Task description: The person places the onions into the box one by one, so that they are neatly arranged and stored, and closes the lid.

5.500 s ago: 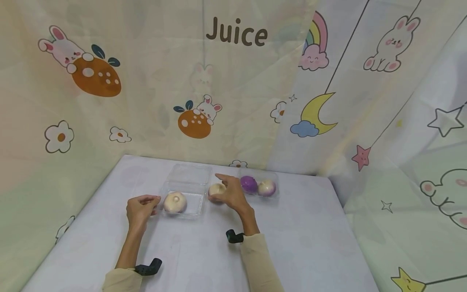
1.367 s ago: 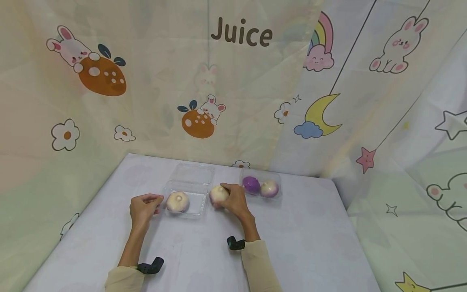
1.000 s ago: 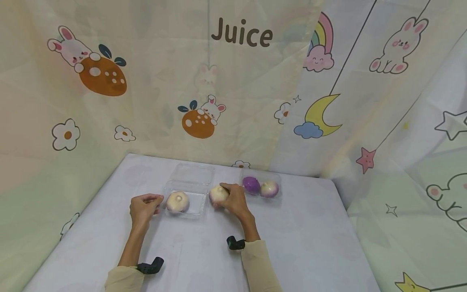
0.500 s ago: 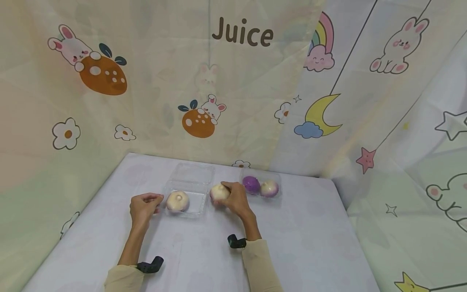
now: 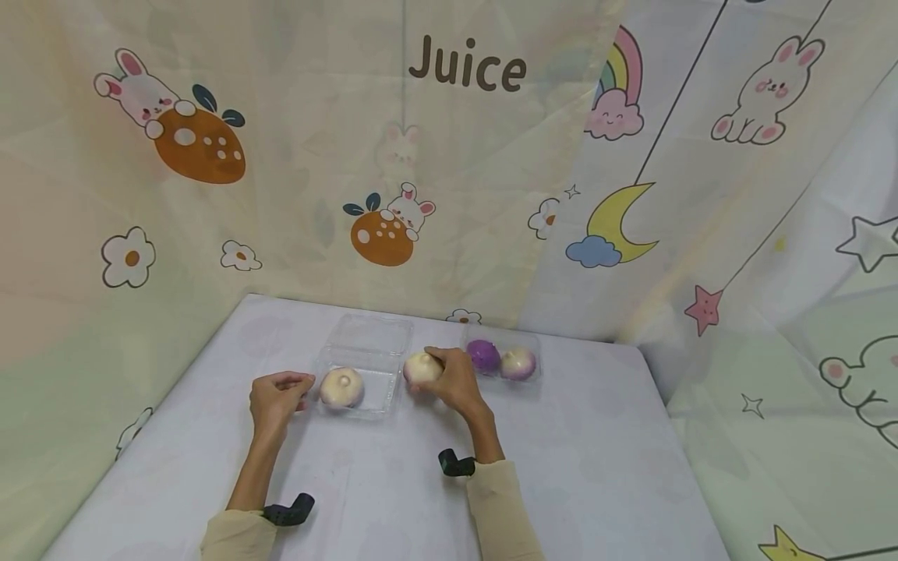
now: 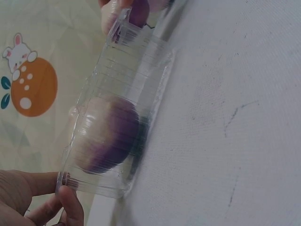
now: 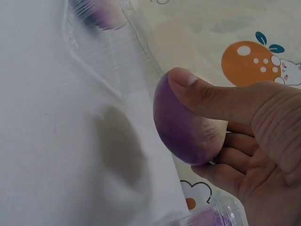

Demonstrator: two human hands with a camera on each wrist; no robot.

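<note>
My right hand (image 5: 456, 382) holds a round purple-and-white vegetable (image 5: 419, 369), like a turnip or onion, its pale nubbed end facing up. In the right wrist view, the thumb presses its purple side (image 7: 171, 125), and its shadow falls apart from it on the table. My left hand (image 5: 273, 399) pinches the left rim of a clear plastic clamshell box (image 5: 380, 393) between thumb and finger. The box's lid (image 5: 372, 333) lies folded back. A similar vegetable (image 5: 341, 388) sits in the box's left half, seen through the wall in the left wrist view.
Right of my right hand stands another clear box (image 5: 505, 335) with a purple vegetable (image 5: 482, 355) and a pale one (image 5: 518, 363) inside. The white table (image 5: 393, 491) ends at a printed cloth backdrop (image 5: 281, 156).
Some seconds ago my right fingers were spread around the vegetable. Now they grip it, and it has risen very slightly over the last second. My left hand has stayed at the box.
</note>
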